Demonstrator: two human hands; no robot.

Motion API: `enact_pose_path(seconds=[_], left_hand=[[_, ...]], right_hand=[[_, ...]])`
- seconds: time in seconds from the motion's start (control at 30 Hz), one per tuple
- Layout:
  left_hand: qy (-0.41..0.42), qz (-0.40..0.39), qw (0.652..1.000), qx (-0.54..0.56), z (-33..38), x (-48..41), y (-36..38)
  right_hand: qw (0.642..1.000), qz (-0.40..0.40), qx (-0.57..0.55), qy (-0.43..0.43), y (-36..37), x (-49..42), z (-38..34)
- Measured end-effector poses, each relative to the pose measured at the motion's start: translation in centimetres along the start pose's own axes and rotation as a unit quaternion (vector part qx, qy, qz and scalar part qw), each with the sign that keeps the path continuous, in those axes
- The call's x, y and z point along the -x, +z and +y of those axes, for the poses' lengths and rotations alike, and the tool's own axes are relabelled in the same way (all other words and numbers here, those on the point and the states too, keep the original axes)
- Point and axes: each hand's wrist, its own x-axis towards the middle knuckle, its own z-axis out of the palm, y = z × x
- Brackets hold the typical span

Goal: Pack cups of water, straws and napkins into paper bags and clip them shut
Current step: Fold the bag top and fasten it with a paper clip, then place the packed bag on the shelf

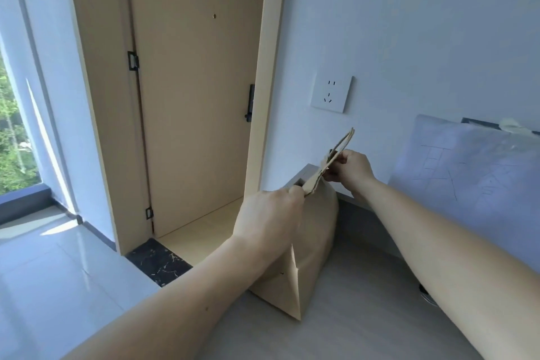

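The tall brown paper bag [309, 242] stands on the grey worktop [365, 301] near its far left corner, its mouth pressed flat into a ridge. The left hand [268, 219] pinches the near end of that ridge, fingers [295, 191] curled tight on the paper. The right hand [352, 169] pinches the far end. Something small and dark shows there, perhaps a clip, but I can't tell.

The paper looks thin, creasing readily and easy to tear. If cups of water are inside, the bag will be bottom-heavy and must stay upright, so the flattened top is the place to hold.

A pale plastic sheet [467, 172] leans on the wall to the right, below a white wall socket [331, 93]. Neither crowds the hands.
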Motion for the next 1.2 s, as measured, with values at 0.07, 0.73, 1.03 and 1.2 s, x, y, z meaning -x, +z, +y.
enact_pose_path(seconds=[0.07, 0.73, 1.03, 1.2], left_hand=[[-0.008, -0.025, 1.0, -0.013, -0.3, 0.2, 0.7], [-0.004, -0.139, 0.984, 0.112, 26.6, 2.3, -8.6], [0.094, -0.21, 0.957, 0.177, 50.1, 4.9, -14.4], [0.164, -0.22, 0.945, 0.179, 61.2, 6.1, -16.0]], right_hand=[[1.0, 0.004, -0.007, 0.008, -0.2, 0.6, 0.4], [0.922, -0.052, 0.383, -0.008, -32.1, 28.1, -0.6], [0.9, 0.012, 0.434, 0.04, -51.3, 45.6, 2.5], [0.902, 0.052, 0.418, 0.094, -59.8, 52.2, 5.7]])
